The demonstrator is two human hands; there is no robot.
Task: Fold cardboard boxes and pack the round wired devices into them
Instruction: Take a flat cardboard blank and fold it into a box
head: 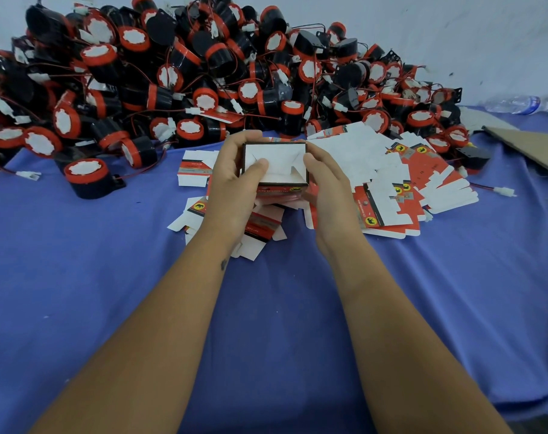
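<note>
Head view, from your left: a big heap of round wired devices (178, 73) in black and red fills the far side of the blue-covered table (78, 292), with one device (89, 177) lying apart at the near edge of the heap. Your left hand (235, 180) grips the left side of a half-folded cardboard box (275, 162), thumb pressing on its white flaps. Your right hand (324, 180) holds the box's right side, thumb at the flap edge. Flat unfolded boxes (391, 183) lie scattered under and to the right of your hands. Farther right sit a brown cardboard sheet (529, 145) and a plastic bottle (517, 103).
</note>
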